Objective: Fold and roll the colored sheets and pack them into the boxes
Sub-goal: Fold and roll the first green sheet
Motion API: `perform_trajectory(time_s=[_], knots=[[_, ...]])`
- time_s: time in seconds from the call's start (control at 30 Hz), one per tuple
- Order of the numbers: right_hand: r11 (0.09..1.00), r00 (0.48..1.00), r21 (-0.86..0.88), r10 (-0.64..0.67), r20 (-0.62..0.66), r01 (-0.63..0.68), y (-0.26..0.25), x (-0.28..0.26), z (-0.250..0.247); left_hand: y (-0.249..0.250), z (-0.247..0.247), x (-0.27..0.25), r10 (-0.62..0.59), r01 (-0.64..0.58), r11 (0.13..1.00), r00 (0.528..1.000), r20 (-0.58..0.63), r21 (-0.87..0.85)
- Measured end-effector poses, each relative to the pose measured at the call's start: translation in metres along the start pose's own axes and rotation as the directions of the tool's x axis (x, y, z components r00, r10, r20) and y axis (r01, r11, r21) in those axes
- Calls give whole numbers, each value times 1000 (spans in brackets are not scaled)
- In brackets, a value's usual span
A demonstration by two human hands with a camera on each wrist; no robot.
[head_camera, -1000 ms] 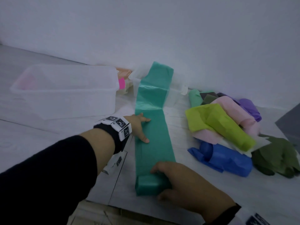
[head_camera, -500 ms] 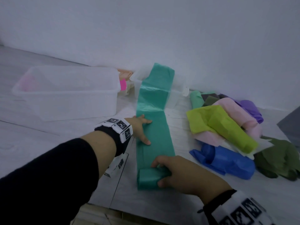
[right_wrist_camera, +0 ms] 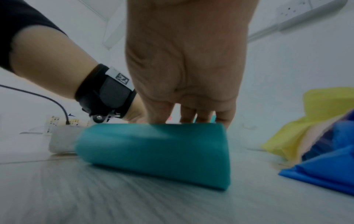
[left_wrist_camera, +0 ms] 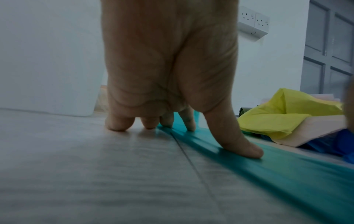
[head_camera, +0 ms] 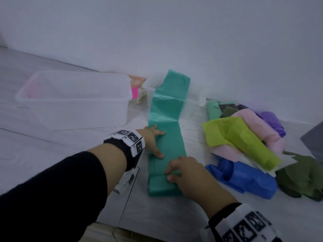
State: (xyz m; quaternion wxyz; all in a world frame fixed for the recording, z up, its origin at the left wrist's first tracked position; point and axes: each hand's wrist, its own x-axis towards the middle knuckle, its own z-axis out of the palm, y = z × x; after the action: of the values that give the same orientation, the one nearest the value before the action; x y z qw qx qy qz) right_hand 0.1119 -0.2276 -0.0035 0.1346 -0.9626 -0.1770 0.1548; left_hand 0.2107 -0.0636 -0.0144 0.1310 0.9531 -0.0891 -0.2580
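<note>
The teal sheet (head_camera: 166, 137) lies as a long folded strip on the white surface (head_camera: 70, 154), its far end draped over the small clear box (head_camera: 195, 95) by the wall. Its near end is rolled; since a second ago the roll (right_wrist_camera: 153, 151) has grown and crept up the strip. The right hand (head_camera: 188, 173) has moved with it, fingers curled over the roll's far edge, apparently gripping it. The left hand (head_camera: 153, 140) stays flat, fingers straight, pinning the strip's left edge.
</note>
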Motion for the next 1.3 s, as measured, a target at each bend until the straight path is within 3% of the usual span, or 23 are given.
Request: perform_trajectory(time_s=[0.1, 0.17, 0.23, 0.33, 0.47, 0.6, 0.83, 0.97, 1.07, 1.13, 1.23, 1.3], knots=[[998, 997, -18, -58, -51, 57, 0, -5, 1, 0, -1, -1, 1, -1, 1000, 1000, 3, 3], [997, 997, -2, -78, 1, 78, 5, -10, -1, 0, -1, 0, 4, -4, 1000, 1000, 7, 0], [987, 991, -105, -118, 60, 124, 9, -12, -1, 0, -1, 0, -1, 1, 1000, 1000, 10, 4], [978, 986, -130, -154, 62, 161, 8, -11, 3, 1, -2, -1, -12, 11, 999, 1000, 28, 34], [990, 989, -29, -134, 61, 136, 9, -9, -1, -2, -7, -2, -12, 9, 998, 999, 51, 63], [994, 983, 62, -95, 155, 87, 5, -12, -2, 2, -2, -1, -18, 18, 997, 1000, 1, 79], [998, 957, 60, -45, 285, 29, 3, -5, -4, -2, 0, 1, 20, -20, 997, 1000, 11, 73], [997, 985, -81, 26, 169, -13, -3, -1, -1, -3, 0, 2, 20, -21, 997, 1000, 10, 72], [994, 999, 103, 32, -8, -31, -7, -5, 4, -2, 0, 2, 21, -21, 997, 1000, 4, 76], [993, 998, 120, -17, -55, 24, -8, -9, 4, -1, -1, 2, 22, -22, 997, 1000, 4, 67], [994, 999, 94, -47, -13, 48, -8, -16, -1, -1, 0, 1, 21, -22, 998, 1000, 7, 55], [991, 992, -84, -97, 80, 104, -7, -18, -3, 0, -1, 1, 22, -23, 998, 1000, 10, 55]])
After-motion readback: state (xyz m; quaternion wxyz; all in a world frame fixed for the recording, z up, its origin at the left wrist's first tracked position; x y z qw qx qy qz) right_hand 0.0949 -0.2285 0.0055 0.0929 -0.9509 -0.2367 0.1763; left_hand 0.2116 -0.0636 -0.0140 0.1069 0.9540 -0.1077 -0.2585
